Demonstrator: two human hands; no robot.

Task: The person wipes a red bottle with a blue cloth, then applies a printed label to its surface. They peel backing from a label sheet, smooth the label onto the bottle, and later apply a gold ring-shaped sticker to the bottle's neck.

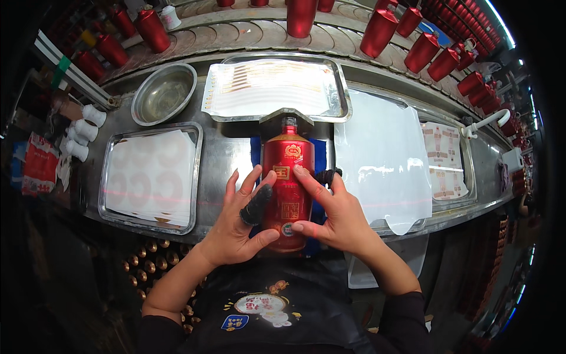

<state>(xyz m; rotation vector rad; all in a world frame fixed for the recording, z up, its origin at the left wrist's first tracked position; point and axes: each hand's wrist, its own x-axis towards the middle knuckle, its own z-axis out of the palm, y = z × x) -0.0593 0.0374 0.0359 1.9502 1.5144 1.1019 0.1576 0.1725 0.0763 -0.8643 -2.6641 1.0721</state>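
Observation:
A glossy red bottle [288,197] with gold emblems and a dark neck lies on its back in front of me, its neck pointing away. Under it is a blue cloth [320,150], and its neck end lies at an angled metal rest [271,127]. My left hand [236,227] is open at the bottle's left side, fingers spread, with a black finger cot on one finger. From the right, my right hand [342,218] lies open with forefinger and thumb stretched onto the bottle's front. It also has black covering on its fingers.
Trays of printed sheets stand left [197,153] and behind [348,109]. A metal bowl [164,94] sits far left. White sheeting [383,159] covers the right, beside a tray of decals [442,153] and a white tap [486,124]. Red bottles [379,32] line a conveyor [236,35].

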